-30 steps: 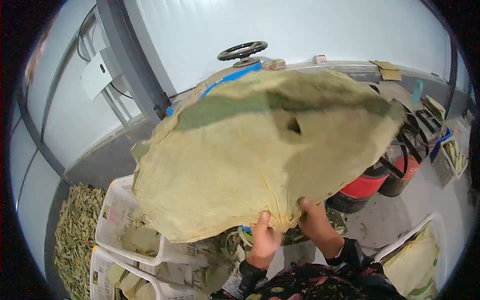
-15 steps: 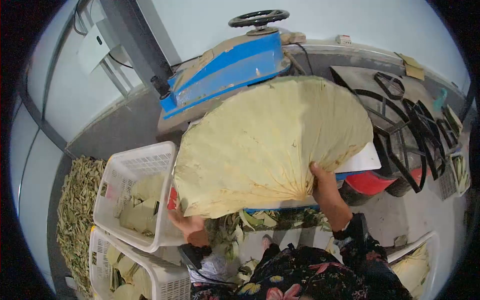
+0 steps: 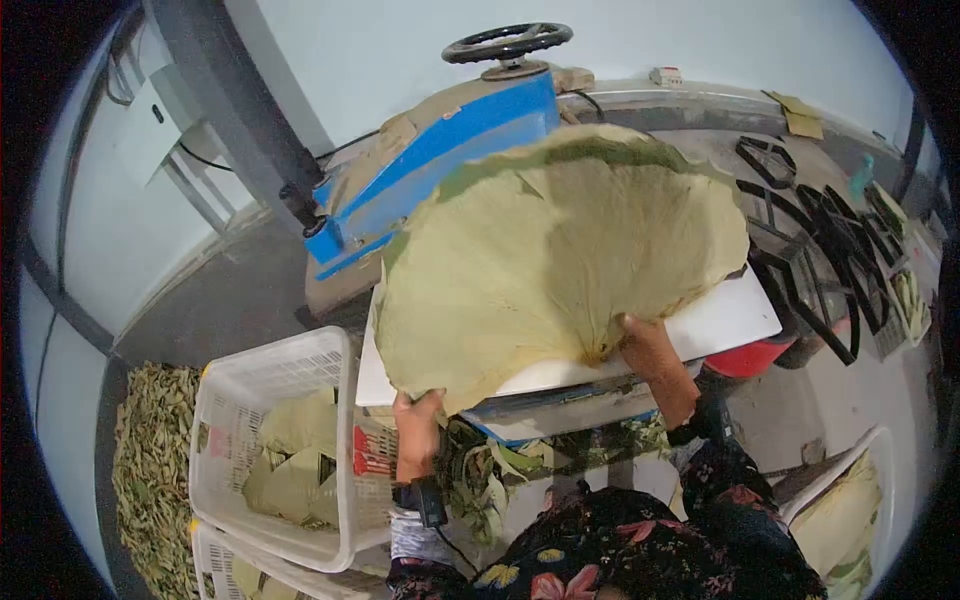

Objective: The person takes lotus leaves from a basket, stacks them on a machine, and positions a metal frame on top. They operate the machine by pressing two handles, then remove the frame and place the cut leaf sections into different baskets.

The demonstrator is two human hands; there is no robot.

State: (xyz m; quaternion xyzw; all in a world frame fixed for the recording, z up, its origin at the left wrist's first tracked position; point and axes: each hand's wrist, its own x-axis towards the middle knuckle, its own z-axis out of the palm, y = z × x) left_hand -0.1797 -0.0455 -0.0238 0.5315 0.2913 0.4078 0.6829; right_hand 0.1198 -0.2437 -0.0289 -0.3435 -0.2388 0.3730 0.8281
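A large dried lotus leaf, pale yellow-green and fan-shaped, spreads over a white board in front of me. My left hand pinches its lower left corner, thumb on top. My right hand grips the lower edge near the point where the veins meet, thumb on top and the other fingers hidden underneath. The leaf's far edge curls up greenish and overlaps the blue press behind the board in this view.
White plastic baskets with cut leaf pieces stand at left, beside a heap of leaf scraps. Black metal cutting frames lie at right, above a red bucket. A bin of leaves is at lower right. The press carries a black handwheel.
The leaf has come down closer over the board, its far edge now curled. My left hand has moved slightly right and up, its thumb now over the leaf's corner. The view has shifted.
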